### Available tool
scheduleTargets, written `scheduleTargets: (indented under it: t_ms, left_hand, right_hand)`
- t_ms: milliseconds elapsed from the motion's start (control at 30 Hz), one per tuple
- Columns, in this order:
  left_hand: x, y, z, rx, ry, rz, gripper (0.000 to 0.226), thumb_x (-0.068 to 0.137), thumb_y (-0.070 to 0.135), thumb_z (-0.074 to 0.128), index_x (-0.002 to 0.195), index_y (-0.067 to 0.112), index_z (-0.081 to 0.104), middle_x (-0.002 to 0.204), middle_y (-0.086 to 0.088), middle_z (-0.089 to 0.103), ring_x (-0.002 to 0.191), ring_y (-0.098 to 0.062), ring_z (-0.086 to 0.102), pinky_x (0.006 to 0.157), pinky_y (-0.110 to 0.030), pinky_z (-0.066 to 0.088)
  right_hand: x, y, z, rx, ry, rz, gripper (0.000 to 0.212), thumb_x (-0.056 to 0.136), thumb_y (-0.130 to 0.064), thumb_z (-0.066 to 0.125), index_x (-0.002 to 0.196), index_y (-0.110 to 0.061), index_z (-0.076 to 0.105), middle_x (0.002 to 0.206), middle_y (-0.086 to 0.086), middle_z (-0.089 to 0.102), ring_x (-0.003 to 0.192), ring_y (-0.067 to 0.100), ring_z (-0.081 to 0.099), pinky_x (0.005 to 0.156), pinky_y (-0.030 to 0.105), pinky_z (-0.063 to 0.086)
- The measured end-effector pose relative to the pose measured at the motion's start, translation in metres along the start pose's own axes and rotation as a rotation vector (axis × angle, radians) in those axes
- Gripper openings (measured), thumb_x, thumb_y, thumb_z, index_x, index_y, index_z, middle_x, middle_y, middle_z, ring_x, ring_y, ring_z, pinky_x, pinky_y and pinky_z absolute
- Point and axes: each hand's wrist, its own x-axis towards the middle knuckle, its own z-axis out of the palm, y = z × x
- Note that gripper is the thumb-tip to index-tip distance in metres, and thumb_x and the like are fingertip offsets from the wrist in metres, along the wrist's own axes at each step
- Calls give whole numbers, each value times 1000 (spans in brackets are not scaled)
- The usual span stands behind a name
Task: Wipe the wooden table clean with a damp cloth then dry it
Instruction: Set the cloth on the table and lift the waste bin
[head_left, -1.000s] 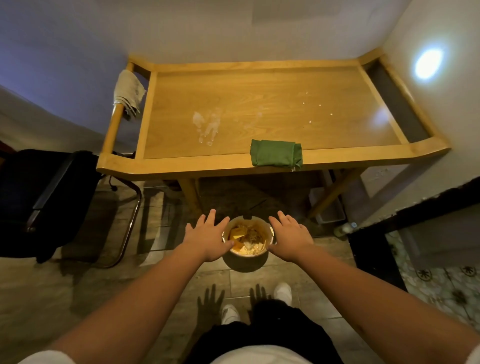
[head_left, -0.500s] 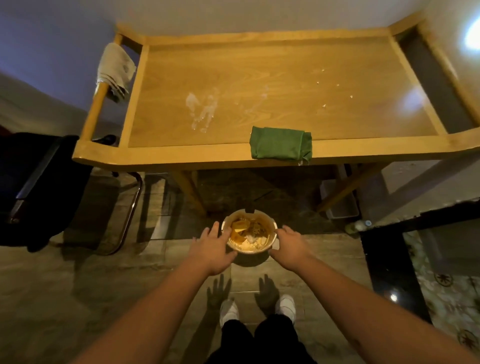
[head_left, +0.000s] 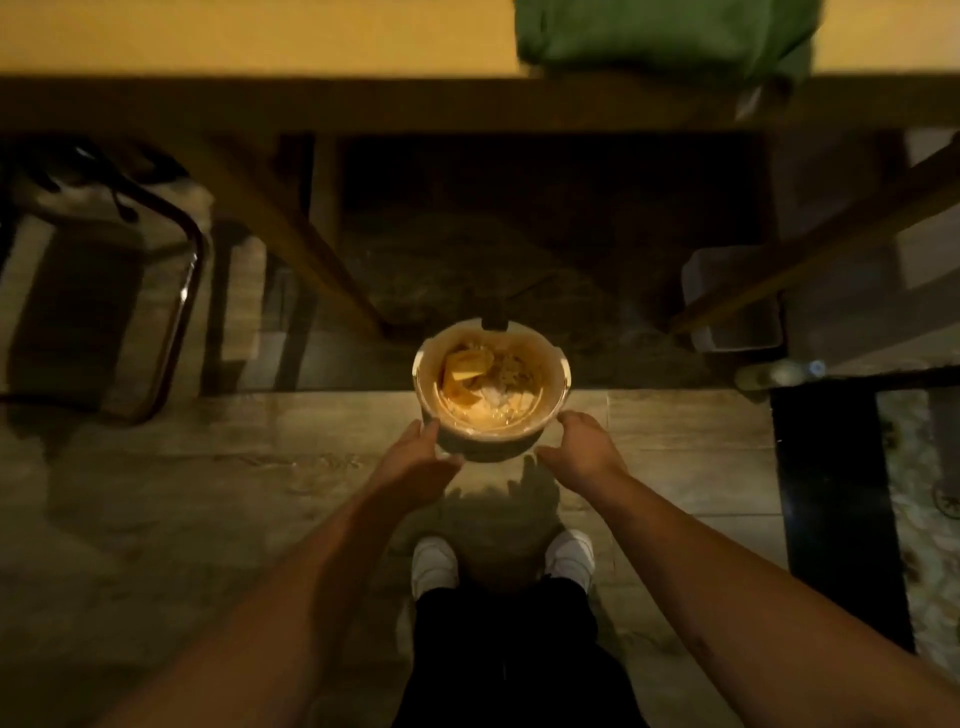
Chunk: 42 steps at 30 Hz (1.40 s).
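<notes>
A small round bucket (head_left: 540, 446) holding yellowish and white scraps is low over the tiled floor, in front of the wooden table (head_left: 260, 41). My left hand (head_left: 418, 460) cups its lower left side and my right hand (head_left: 582, 447) cups its lower right side, thumbs near the rim. A folded green cloth (head_left: 665, 36) lies on the table's front edge at the top right, partly cut off by the frame. The tabletop itself is out of view.
Slanted table legs (head_left: 322, 260) run down on both sides behind the bucket. A metal chair frame (head_left: 182, 312) stands at the left. A grey bin (head_left: 737, 312) sits under the table at the right. My white shoes (head_left: 434, 566) are just below the bucket.
The view has tipped down and closer, so the tabletop has left the frame. The bucket has gone lower toward the floor, with my hands now lower on its sides.
</notes>
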Motion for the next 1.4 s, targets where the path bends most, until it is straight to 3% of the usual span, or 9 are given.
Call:
scheduleTargets:
  t_ms: [100,167,300,600,733,900,1100,1333,1400]
  left_hand:
    - [37,-7,15,-270,92,18,42,90,32,67,129,30,52,123,2,61,116,-26,58,78,-30,52]
    - [66,-14,27,-310,167,9,41,88,31,65,127,25,54,127,-8,59,112,-32,58,84,-41,54]
    - [104,-21,50,-384,246,-157,72,90,28,62,154,26,30,158,-17,25,138,-41,36,110,-49,39]
    - [139,-3,71,-945,384,-283,79,94,13,60,154,19,9,130,-21,55,115,-39,60,97,-56,52]
    - [144,-3,69,-1108,259,-466,37,94,14,63,122,12,39,119,-17,58,104,-32,64,84,-52,60]
    - [148,-1,66,-1229,262,-428,34,92,1,56,125,7,51,122,-21,61,104,-36,66,69,-41,60]
    - [114,19,53,-1373,269,-443,28,92,-6,54,111,13,46,108,-14,54,94,-28,61,66,-40,62]
    - [4,43,41,-1392,452,-411,12,90,12,71,95,15,60,89,-12,64,70,-21,62,52,-23,54]
    - [-33,54,40,-1353,488,-396,25,86,18,78,106,7,66,92,-12,68,80,-27,66,69,-30,58]
  right_hand:
    - [33,2,22,93,23,42,52,83,-36,69,128,-16,54,128,13,56,115,32,57,86,35,49]
    - [57,2,40,181,38,82,47,81,-37,68,122,-18,56,123,12,58,108,32,60,77,31,45]
    - [94,3,71,391,89,227,63,82,-35,66,138,-19,42,143,11,38,122,33,48,88,36,43]
    - [122,7,102,773,189,463,52,86,-26,64,129,-16,36,117,12,59,89,28,53,73,40,47]
    - [128,11,102,770,188,505,39,88,-21,60,122,-11,44,118,14,59,97,30,57,77,42,53]
    - [133,12,97,837,159,495,34,86,-21,59,119,-12,55,110,14,64,94,29,64,76,41,58]
    - [106,5,74,983,162,563,33,82,-4,57,115,-7,55,89,15,63,82,29,66,74,43,59]
    - [-6,-21,24,1003,181,556,31,86,-17,58,117,-15,57,105,17,64,91,31,63,68,36,48]
    - [-41,-31,3,960,196,499,29,89,-17,59,117,-12,55,105,18,63,92,34,63,70,38,52]
